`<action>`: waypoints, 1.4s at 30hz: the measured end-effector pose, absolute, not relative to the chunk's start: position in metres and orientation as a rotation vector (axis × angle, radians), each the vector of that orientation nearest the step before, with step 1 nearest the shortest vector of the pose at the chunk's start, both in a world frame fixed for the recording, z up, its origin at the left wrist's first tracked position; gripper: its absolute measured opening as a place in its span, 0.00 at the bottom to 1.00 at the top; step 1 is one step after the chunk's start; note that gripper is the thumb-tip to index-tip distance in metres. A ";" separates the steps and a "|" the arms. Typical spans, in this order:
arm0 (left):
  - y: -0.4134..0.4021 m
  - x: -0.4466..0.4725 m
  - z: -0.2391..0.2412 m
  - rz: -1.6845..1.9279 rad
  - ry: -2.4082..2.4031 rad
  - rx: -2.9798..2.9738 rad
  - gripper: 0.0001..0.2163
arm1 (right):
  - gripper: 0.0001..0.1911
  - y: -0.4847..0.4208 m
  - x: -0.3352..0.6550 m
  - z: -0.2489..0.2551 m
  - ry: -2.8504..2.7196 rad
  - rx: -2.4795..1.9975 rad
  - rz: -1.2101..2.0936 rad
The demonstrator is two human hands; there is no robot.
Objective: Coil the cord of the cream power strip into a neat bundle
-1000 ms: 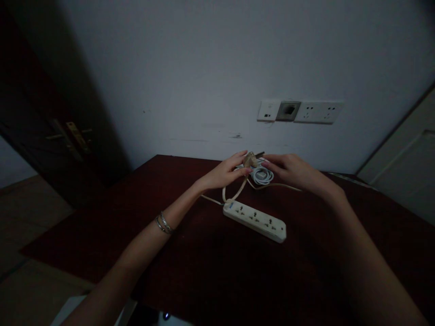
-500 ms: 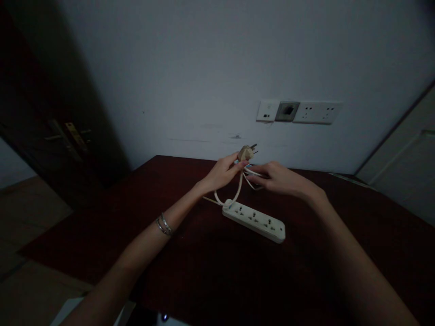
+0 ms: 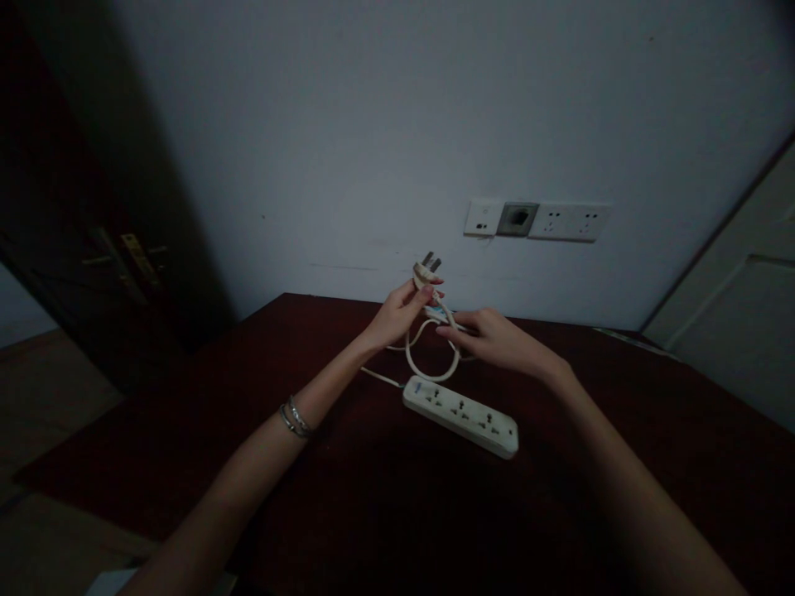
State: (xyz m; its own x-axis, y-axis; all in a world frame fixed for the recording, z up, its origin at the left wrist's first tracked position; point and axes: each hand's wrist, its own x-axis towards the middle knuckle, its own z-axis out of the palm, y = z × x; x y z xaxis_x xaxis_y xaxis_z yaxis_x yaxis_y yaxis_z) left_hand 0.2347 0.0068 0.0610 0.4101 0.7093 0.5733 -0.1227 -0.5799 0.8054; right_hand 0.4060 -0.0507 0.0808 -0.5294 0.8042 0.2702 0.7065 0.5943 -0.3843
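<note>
My left hand [image 3: 401, 313] is closed around a cream power plug [image 3: 427, 273], whose metal prongs point up toward the wall. From the plug a white cord [image 3: 433, 377] drops in a loop. My right hand [image 3: 488, 338] pinches part of this cord just right of the plug. Below both hands, a white power strip [image 3: 460, 416] lies slanted on the dark red table, its sockets facing up. Something pale blue shows between the hands, too small to make out.
Wall sockets and switch plates [image 3: 568, 222] are set in the white wall behind the table [image 3: 348, 463]. A dark door with a brass handle [image 3: 140, 258] stands at the left. At the right is a pale door or panel [image 3: 739, 306].
The plug has turned, its prongs swinging from pointing right to pointing more upward. The cord now hangs in a rounder loop between my hands. The view has tilted slightly.
</note>
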 end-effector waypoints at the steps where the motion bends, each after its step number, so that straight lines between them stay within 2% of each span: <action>1: 0.008 0.234 0.060 1.227 0.515 1.790 0.19 | 0.21 -0.051 0.407 0.081 -2.382 -1.216 0.313; 6: 0.012 0.231 0.055 0.979 0.590 1.643 0.19 | 0.21 -0.052 0.405 0.082 -2.357 -1.261 0.287; 11: 0.018 0.230 0.050 0.874 0.670 1.567 0.20 | 0.16 -0.046 0.403 0.078 -2.198 -1.280 0.148; 14: 0.020 0.230 0.048 0.813 0.680 1.506 0.19 | 0.23 -0.044 0.405 0.077 -2.192 -1.285 0.074; 18: 0.022 0.232 0.045 0.768 0.714 1.436 0.19 | 0.21 -0.044 0.407 0.076 -2.331 -1.247 0.000; 22: 0.020 0.235 0.042 0.782 0.605 1.318 0.20 | 0.21 -0.043 0.410 0.076 -2.256 -1.318 -0.144; 26: 0.017 0.235 0.034 0.714 0.442 1.355 0.12 | 0.20 -0.042 0.416 0.076 -2.141 -1.489 -0.359; 28: 0.017 0.236 0.028 0.687 0.436 1.392 0.14 | 0.20 -0.042 0.419 0.077 -2.112 -1.558 -0.413; 33: 0.025 0.242 0.018 0.865 0.591 1.554 0.15 | 0.19 -0.042 0.420 0.075 -2.115 -1.628 -0.434; 38: 0.025 0.245 0.018 1.150 0.849 2.072 0.21 | 0.16 -0.043 0.417 0.074 -2.143 -1.646 -0.473; 42: 0.019 0.245 0.020 1.186 0.924 2.290 0.25 | 0.14 -0.043 0.414 0.074 -2.133 -1.699 -0.460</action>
State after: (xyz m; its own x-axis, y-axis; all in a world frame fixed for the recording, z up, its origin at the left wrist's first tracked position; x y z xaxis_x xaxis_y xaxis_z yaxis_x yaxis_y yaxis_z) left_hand 0.2454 0.0187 0.0197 0.4216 0.7107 0.5632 0.3721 -0.7020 0.6073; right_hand 0.4138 -0.0435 0.0736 -0.2017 0.8537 0.4801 0.9757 0.2180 0.0224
